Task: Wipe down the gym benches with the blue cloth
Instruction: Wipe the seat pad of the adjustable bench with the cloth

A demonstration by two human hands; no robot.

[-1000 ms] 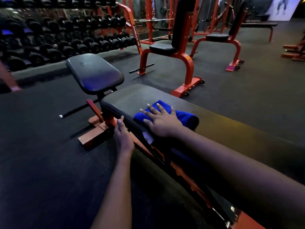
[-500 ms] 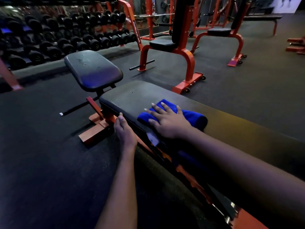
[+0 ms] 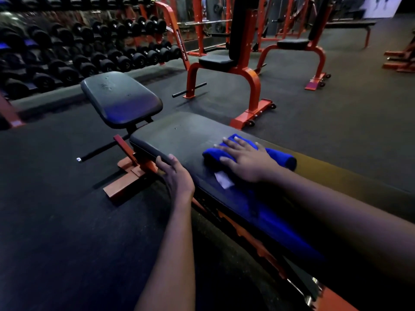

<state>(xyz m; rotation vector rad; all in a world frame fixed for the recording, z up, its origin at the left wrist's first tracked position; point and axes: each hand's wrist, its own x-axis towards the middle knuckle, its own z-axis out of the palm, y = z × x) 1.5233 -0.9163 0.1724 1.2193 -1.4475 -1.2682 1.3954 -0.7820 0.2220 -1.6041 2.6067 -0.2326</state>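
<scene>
A long black padded bench [image 3: 179, 135] on an orange frame runs from the middle of the view to the lower right. On its pad lies a folded blue cloth [image 3: 278, 157] with a white tag. My right hand [image 3: 244, 160] presses flat on the cloth, fingers spread and straight. My left hand [image 3: 177, 176] rests on the near edge of the pad, with its thumb on top and its fingers hidden over the side. The bench's separate black seat pad [image 3: 121, 99] tilts up just beyond its far end.
A rack of black dumbbells [image 3: 89, 52] lines the back left. Two orange upright seats [image 3: 238, 61] [image 3: 298, 44] stand behind the bench, and a flat bench [image 3: 350, 24] stands at the far right. Dark rubber floor [image 3: 56, 209] surrounds everything.
My right hand and the blue cloth have slid along the pad away from the bench's far end. My left hand stays on the near edge.
</scene>
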